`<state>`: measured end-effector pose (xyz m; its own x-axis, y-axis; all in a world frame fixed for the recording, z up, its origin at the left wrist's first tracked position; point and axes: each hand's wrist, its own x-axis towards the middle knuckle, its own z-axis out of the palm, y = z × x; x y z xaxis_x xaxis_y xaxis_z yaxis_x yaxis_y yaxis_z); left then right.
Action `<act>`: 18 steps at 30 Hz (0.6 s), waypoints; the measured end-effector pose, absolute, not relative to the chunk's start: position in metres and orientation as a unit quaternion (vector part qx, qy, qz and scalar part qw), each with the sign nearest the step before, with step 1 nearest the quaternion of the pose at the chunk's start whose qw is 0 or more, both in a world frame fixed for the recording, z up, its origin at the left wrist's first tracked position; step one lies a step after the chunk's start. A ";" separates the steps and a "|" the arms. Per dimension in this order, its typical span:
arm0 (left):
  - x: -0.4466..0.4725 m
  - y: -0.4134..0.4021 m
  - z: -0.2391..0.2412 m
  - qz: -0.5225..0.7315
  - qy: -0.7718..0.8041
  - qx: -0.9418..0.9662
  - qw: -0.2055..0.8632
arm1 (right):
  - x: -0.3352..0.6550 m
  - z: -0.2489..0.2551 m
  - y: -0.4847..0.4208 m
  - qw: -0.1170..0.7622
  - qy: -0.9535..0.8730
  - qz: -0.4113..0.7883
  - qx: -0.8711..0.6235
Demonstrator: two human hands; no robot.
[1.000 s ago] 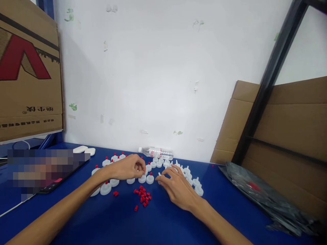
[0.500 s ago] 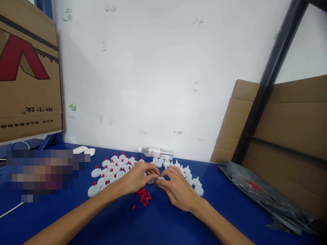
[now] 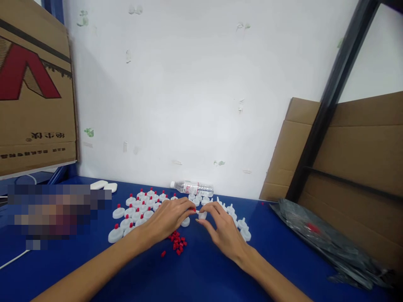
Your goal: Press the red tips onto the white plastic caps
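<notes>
My left hand (image 3: 171, 218) pinches a small red cap at its fingertips, right beside a white nozzle lid (image 3: 202, 215) that my right hand (image 3: 222, 228) grips with curled fingers. A loose pile of red caps (image 3: 177, 243) lies on the blue table (image 3: 195, 277) just below my hands. To the left stand several white lids with red caps fitted (image 3: 135, 212). Plain white lids (image 3: 234, 218) sit behind and to the right of my right hand.
A clear water bottle (image 3: 192, 187) lies by the white wall. A cardboard box (image 3: 34, 96) stands at the left, more cardboard (image 3: 362, 159) and a black frame post (image 3: 330, 100) at the right. Grey plastic bags (image 3: 330, 243) lie at the right. Two white pads (image 3: 103, 185) sit at the back left.
My left hand moved right from the capped lids to meet my right hand. Both hands have risen slightly and a white lid is now lifted between them.
</notes>
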<state>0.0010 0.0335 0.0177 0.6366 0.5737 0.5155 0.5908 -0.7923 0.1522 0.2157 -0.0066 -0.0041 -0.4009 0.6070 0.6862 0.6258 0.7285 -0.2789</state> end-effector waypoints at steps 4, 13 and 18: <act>0.001 0.031 0.019 -0.256 -0.326 -0.909 0.039 | 0.215 -0.002 -0.010 0.469 -0.810 -0.052 -0.347; 0.010 0.008 0.025 -0.249 -0.342 -0.902 -0.085 | 0.221 0.000 -0.013 0.494 -0.816 -0.089 -0.288; 0.012 0.007 0.023 -0.237 -0.355 -0.896 -0.124 | 0.220 -0.002 -0.016 0.494 -0.816 -0.096 -0.284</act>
